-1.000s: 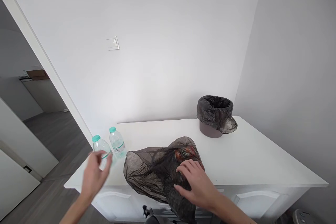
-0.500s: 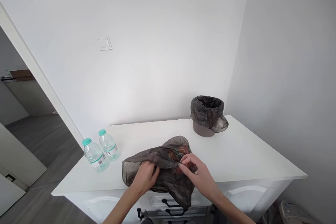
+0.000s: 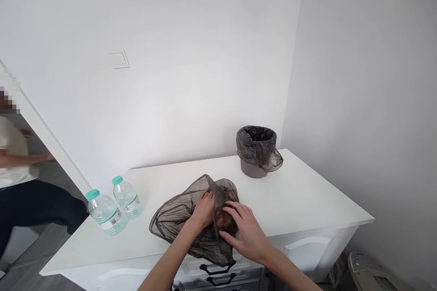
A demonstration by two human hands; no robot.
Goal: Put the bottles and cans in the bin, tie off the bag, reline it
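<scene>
A thin, see-through dark garbage bag (image 3: 174, 218) lies crumpled on the white cabinet top near its front edge, part of it hanging over the drawers. Inside, reddish-orange contents (image 3: 223, 219) show through; their kind I cannot make out. My left hand (image 3: 204, 211) is closed on the bag's film, fingers curled and partly covered by it. From the right, my right hand (image 3: 245, 231) curves thumb and fingers around the bunched bag beside the reddish contents. Both hands are close together.
Two clear water bottles (image 3: 108, 213) with teal caps stand at the left of the cabinet top (image 3: 300, 195). A brown bin (image 3: 253, 169) lined with a dark bag stands at the back right. Beyond the doorway at left, a person (image 3: 17, 163) is visible.
My left hand has moved up and toward my right hand, gathering the bag's film. The bag's left side has spread out. A person has appeared in the doorway; the view has shifted slightly.
</scene>
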